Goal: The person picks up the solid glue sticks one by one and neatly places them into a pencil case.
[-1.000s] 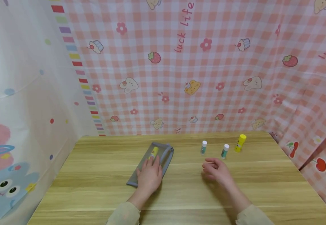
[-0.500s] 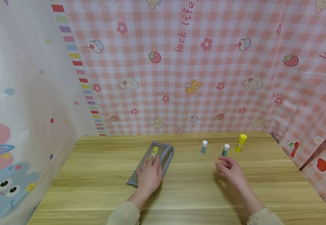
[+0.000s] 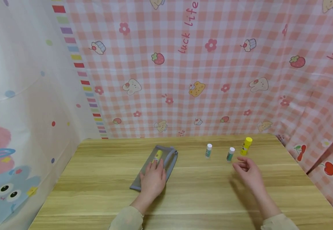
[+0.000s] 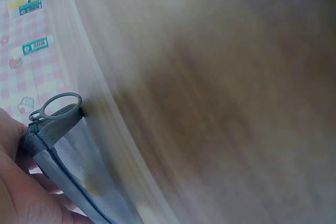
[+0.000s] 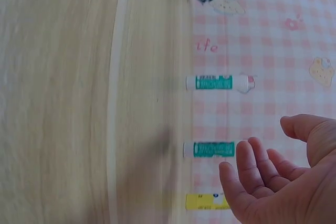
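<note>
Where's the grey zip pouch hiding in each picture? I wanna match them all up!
Head: the grey mesh zip pouch is just below the picture's middle, on the wooden table, with the left hand resting on it.
Left wrist: bottom left, its ring pull uppermost.
Right wrist: top edge, right of the middle; only one end shows.
Shared landmark: the pink checked cloth appears in all three views.
</note>
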A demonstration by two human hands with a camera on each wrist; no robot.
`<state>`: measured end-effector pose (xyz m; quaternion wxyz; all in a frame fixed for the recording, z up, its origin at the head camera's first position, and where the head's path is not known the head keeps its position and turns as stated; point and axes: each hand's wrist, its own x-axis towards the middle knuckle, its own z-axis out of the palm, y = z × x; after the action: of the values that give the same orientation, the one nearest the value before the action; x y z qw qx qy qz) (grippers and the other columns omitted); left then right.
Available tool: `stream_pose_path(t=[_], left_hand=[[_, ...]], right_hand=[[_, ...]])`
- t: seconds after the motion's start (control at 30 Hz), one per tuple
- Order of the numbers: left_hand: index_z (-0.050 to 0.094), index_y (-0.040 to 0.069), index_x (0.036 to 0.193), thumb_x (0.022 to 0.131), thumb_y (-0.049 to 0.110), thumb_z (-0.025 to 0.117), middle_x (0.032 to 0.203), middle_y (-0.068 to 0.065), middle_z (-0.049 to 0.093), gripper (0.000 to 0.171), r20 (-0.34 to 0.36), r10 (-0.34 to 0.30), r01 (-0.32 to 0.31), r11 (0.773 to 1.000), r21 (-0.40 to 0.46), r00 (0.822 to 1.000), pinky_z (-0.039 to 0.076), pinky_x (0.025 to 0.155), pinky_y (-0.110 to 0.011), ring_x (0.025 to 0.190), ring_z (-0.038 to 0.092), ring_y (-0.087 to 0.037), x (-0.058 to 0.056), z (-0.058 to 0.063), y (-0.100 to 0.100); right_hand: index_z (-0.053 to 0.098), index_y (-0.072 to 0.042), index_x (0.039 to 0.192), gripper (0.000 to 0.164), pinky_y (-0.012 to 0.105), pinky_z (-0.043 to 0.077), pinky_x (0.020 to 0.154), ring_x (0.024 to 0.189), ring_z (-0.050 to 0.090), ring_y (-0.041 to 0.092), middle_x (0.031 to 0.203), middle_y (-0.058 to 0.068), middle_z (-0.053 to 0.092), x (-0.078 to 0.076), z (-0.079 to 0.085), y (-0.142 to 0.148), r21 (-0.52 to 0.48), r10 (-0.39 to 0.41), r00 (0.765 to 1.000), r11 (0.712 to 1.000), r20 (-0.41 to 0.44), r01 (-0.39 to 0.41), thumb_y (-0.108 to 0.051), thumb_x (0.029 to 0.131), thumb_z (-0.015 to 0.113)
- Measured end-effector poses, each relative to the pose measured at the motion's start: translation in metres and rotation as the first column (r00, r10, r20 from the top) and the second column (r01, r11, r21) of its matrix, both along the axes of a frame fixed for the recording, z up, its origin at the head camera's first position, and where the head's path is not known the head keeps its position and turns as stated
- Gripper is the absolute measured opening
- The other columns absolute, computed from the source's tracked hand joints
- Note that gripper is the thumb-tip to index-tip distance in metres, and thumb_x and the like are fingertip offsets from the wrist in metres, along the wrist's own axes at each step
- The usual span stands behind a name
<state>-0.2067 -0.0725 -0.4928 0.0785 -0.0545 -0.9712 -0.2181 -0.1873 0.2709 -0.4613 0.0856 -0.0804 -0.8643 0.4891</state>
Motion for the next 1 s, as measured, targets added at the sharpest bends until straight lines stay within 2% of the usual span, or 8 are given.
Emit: stream_pose_path(t=[0.27,0.57,0.87,1.0], left_hand=[[0.053,0.010,0.144,0.103,0.029,0.047,0.146,-0.020,0.047,0.045,-0.001,0.001,-0.001,1.000,-0.005,1.000,0.026,0.097,-0.079,0.135,0.041,-0.042,0.000,0.000,-0.001],[0.055,0.009,0.141,0.102,0.027,0.049,0.144,-0.019,0.050,0.043,-0.029,0.001,-0.001,1.000,-0.005,1.000,0.028,0.095,-0.079,0.133,0.043,-0.042,0.001,0.001,-0.001],[0.055,0.009,0.142,0.102,0.026,0.051,0.144,-0.019,0.050,0.043,-0.028,0.002,-0.002,1.000,0.000,1.000,0.028,0.096,-0.079,0.133,0.043,-0.042,0.002,0.003,-0.001],[0.055,0.009,0.142,0.102,0.026,0.050,0.144,-0.020,0.050,0.043,-0.028,0.000,0.000,1.000,0.005,1.000,0.027,0.096,-0.079,0.133,0.042,-0.043,0.002,0.003,-0.001]], right_hand=[[0.052,0.007,0.130,0.042,0.008,0.043,0.069,0.079,0.049,-0.012,0.114,0.025,0.065,-0.005,-0.005,0.009,0.001,-0.094,0.993,0.996,-0.065,0.094,-0.014,0.096,0.065],[0.050,0.009,0.132,0.045,0.005,0.043,0.070,0.080,0.048,-0.014,0.116,0.026,0.062,-0.012,-0.011,0.015,-0.053,-0.164,0.980,0.986,-0.117,0.159,-0.011,0.095,0.065],[0.044,0.006,0.140,0.053,0.003,0.040,0.077,0.088,0.048,-0.007,0.126,0.023,0.057,-0.024,-0.014,0.023,-0.136,-0.239,0.964,0.965,-0.115,0.223,-0.017,0.097,0.065],[0.043,0.005,0.141,0.055,0.005,0.039,0.079,0.096,0.051,0.004,0.128,0.022,0.057,-0.029,-0.016,0.026,-0.156,-0.264,0.955,0.957,-0.134,0.243,-0.016,0.096,0.066]])
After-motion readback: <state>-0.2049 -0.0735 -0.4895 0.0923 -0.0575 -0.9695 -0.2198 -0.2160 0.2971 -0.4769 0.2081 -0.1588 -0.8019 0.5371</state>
